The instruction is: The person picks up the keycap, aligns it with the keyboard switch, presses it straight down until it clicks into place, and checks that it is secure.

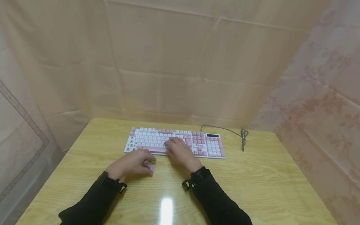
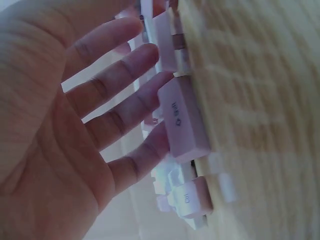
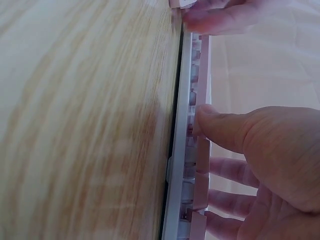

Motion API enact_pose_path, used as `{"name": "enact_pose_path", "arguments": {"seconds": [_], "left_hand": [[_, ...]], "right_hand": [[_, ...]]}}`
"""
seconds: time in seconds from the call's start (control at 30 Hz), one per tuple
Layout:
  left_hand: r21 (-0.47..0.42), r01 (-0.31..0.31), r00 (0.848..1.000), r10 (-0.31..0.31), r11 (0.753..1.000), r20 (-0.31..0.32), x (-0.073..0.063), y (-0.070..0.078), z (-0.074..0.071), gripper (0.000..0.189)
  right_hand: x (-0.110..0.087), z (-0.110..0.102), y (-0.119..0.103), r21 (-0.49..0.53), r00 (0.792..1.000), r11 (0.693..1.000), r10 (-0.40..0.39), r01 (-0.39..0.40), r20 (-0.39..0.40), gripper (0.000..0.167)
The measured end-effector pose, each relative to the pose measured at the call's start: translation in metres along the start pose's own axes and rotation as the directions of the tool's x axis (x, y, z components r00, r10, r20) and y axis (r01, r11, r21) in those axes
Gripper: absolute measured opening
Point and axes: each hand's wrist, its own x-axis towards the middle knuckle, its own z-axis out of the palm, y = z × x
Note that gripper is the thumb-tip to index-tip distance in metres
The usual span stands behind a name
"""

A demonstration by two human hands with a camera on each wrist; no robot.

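A white and pink keyboard (image 1: 158,150) lies on the wooden table, several pink keycaps along its front row. My left hand (image 1: 132,162), just in front of its left part, holds a loose pink keycap (image 1: 149,166) at the fingers. In the left wrist view this keycap (image 2: 184,120) reads Shift, with fingertips against it; the thumb's hold is unclear there. My right hand (image 1: 181,151) rests over the middle of the keyboard. In the right wrist view its thumb (image 3: 222,127) touches the front row, while the other fingers reach over the keys, their tips hidden.
A grey cable (image 1: 222,127) leaves the keyboard's back edge and ends in a tied bundle (image 1: 243,137) at the right. The wooden table (image 1: 261,181) extends around the keyboard, with a beige curtain (image 1: 168,78) behind it. A Ctrl keycap (image 2: 192,197) shows near the keyboard's left end.
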Motion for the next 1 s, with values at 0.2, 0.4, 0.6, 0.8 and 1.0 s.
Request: {"name": "enact_pose_path", "arguments": {"seconds": [0.2,0.4,0.6,0.8,1.0], "left_hand": [[0.0,-0.006,1.0,0.006,1.0,0.007,0.0015,-0.002,0.0013,0.021],[-0.017,0.01,1.0,-0.01,1.0,0.028,0.0023,-0.003,0.001,0.018],[-0.026,0.05,0.998,-0.049,0.998,0.033,0.0027,-0.0047,0.0036,0.015],[-0.042,0.104,0.993,-0.102,0.994,0.051,0.0039,-0.005,0.0058,0.019],[-0.043,0.096,0.995,-0.095,0.994,0.027,0.0019,-0.0019,0.0044,0.04]], "right_hand": [[0.0023,-0.0017,0.0011,-0.014,1.0,1.0,-0.001,0.001,0.002,0.037],[0.0028,-0.0014,0.0015,-0.013,1.0,1.0,0.004,-0.004,0.01,0.037],[0.0017,0.0003,0.0013,-0.016,1.0,1.0,0.017,-0.016,0.014,0.037],[-0.0003,0.0023,0.0017,0.001,1.0,1.0,0.023,-0.023,0.02,0.037],[-0.0006,0.0003,0.0003,-0.006,1.0,1.0,0.007,-0.007,0.007,0.037]]}}
